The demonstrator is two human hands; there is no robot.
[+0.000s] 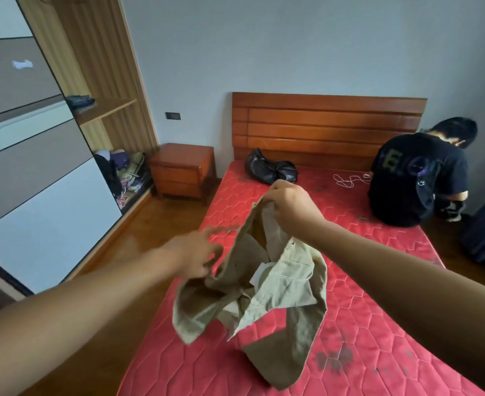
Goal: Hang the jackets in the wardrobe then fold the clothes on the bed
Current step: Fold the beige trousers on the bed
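While the right hand (289, 208) holds the khaki garment (267, 284) up by a bunched edge, fingers curled tight round the cloth, the rest hangs crumpled. Its lowest folds touch the red mattress (378, 324) near the foot end. The left hand (198, 257) is just left of the hanging cloth and smeared by motion. One finger points out, the others bend toward the fabric. Cannot tell whether it pinches the cloth or only nears it.

Step in hand, by my reading: opening the garment out for folding. To do it well:
- The left hand should find the edge opposite the right hand's grip.
- Both hands spread apart so the cloth hangs flat.
- One shake to drop the twisted inner layers.
- Lay it on bare mattress, away from the black bag (269, 170) by the headboard (329, 124).

Hard to make out:
- Kind of garment: pockets and a pale lining show, but trousers or jacket is unclear.
- Seated person (418, 178) on the far edge is turned away, hands hidden.
- Wardrobe (49, 172) at left is cut off by the frame.
- Heap of clothes (127, 170) in its low open shelf, items not separable.
- Thin white cord (349, 180) on the mattress, ends unclear.
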